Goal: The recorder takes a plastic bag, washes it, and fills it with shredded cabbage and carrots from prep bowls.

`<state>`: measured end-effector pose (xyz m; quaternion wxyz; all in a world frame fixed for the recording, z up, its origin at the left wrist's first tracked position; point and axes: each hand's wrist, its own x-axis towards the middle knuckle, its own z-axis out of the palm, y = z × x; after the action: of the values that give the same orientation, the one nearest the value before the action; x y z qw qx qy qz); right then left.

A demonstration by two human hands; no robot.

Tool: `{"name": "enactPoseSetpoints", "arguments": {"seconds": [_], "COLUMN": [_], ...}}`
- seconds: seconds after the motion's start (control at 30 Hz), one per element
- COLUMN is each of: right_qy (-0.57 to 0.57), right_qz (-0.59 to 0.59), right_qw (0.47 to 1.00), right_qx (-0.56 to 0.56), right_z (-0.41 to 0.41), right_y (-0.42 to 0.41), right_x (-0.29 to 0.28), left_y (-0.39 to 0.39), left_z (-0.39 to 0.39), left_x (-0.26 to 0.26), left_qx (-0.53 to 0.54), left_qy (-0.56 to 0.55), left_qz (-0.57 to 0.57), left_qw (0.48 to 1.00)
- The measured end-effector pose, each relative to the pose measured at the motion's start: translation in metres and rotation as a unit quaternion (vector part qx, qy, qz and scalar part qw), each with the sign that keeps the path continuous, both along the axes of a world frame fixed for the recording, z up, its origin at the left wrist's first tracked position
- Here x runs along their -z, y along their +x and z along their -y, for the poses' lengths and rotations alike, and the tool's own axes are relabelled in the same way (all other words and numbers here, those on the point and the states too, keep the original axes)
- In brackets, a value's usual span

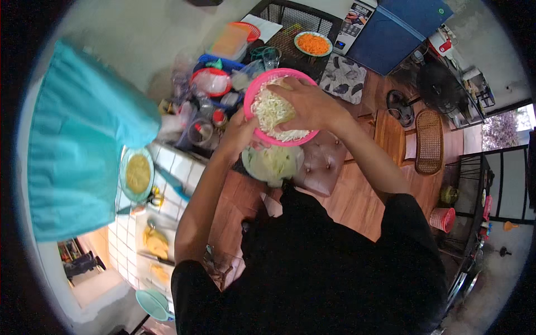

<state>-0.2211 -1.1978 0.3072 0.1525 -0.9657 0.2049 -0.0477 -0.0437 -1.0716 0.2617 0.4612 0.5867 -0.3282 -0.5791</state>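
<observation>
A round pink plastic basket (251, 86) filled with shredded cabbage (268, 109) is held up in front of me. My left hand (242, 132) grips its near left rim, thumb on top. Spread over the cabbage from the right, my right hand (307, 104) has its fingers apart and resting on the shreds; its fingertips are partly hidden among them. Just below the basket in the picture, a blurred pale green bowl (247, 161) with light green contents (274, 161) is partly covered by it. A brown tufted seat cushion (322, 165) lies beside that bowl.
A plate of shredded carrot (313, 44) stands on the dark table at the back. Cluttered containers (211, 81) fill the left side. On the white tiled counter (121, 247) are a green-rimmed bowl (137, 173), scissors (156, 197), yellow fruit (155, 243) and a knife (155, 257).
</observation>
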Motion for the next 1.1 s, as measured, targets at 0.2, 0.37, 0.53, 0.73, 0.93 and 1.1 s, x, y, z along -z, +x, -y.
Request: {"name": "enactPoseSetpoints", "arguments": {"seconds": [0.2, 0.37, 0.53, 0.73, 0.93, 1.1], "right_qy": [0.042, 0.041, -0.008, 0.01, -0.112, -0.107], "right_qz": [-0.101, -0.128, -0.141, -0.129, -0.096, -0.105], "right_qw": [0.993, 0.99, 0.989, 0.992, 0.988, 0.983], "right_qx": [0.041, 0.034, 0.041, 0.009, -0.037, -0.107], "right_z": [0.144, 0.216, 0.247, 0.265, 0.257, 0.266], "right_y": [-0.01, -0.008, 0.009, 0.017, 0.021, 0.04], "right_x": [0.103, 0.183, 0.23, 0.256, 0.283, 0.302], "left_y": [-0.018, -0.034, -0.043, -0.05, -0.054, -0.02], "left_z": [0.154, 0.224, 0.249, 0.258, 0.244, 0.178], "left_x": [0.114, 0.192, 0.225, 0.227, 0.224, 0.18], "left_qx": [0.025, -0.029, -0.073, -0.13, -0.172, -0.167], "left_qy": [0.074, 0.073, 0.094, 0.09, 0.124, 0.189], "left_qz": [-0.076, -0.127, -0.154, -0.172, -0.195, -0.179], "left_qw": [0.994, 0.989, 0.981, 0.972, 0.958, 0.951]}}
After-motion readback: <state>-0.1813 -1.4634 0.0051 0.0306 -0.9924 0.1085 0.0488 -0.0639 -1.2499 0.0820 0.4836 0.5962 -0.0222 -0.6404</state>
